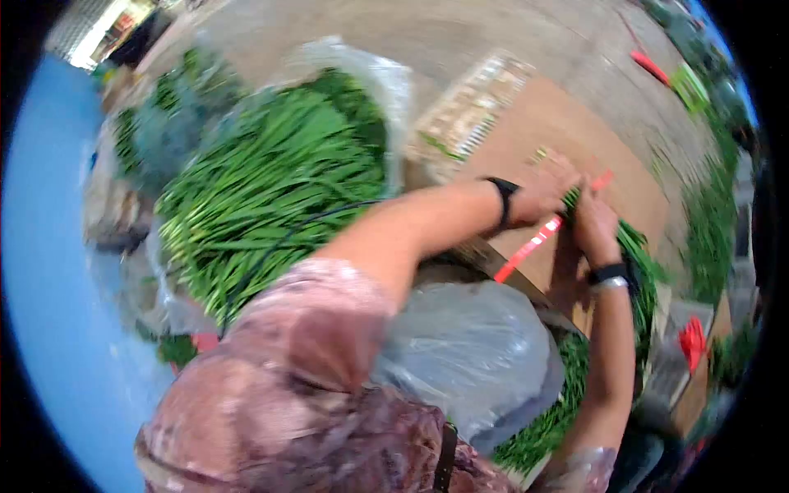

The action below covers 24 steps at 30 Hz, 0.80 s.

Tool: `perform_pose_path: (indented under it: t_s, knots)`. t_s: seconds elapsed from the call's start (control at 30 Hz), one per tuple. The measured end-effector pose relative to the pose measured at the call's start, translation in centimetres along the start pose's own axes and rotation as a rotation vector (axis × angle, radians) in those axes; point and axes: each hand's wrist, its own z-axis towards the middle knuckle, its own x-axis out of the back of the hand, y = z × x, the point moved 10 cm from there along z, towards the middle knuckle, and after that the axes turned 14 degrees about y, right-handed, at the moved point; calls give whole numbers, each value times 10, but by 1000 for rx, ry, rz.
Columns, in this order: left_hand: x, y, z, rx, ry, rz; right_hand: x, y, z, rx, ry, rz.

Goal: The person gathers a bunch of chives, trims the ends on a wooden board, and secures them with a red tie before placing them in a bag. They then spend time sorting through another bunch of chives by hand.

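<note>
Right of center in the frame, a person's right hand [596, 222] curls its fingers around a bunch of greens [571, 198] over a cardboard sheet [567, 111]. The left hand [544, 187] touches the bunch, its blurred grip impossible to tell. A red strip [530, 249] slants beside the hands; a leafy pile [279, 164] fills the upper left.

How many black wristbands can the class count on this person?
2: one black wristband on the left wrist, the other black wristband on the right wrist, beside a silvery band. Sleeves could hide more.
</note>
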Motion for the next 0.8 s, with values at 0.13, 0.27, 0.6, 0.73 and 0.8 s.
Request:
perform_pose_path:
  t_s: [0.13,0.27,0.6,0.73,0.8]
  knots:
    - [-25,-13,-7,146,-113,37,29,-6,-17,102,-63,-42]
    - [-28,-17,-9,178,-189,10,13,-4,-22,48,39,83]
    - [-4,4,34,35,-146,10,-76,44,-8,137,5,-97]
    - [105,69,44,-94,-520,-231,-74,45,-11,212,-104,-132]
    - [220,88,9,-112,-516,-245,-15,19,-18,107,60,41]
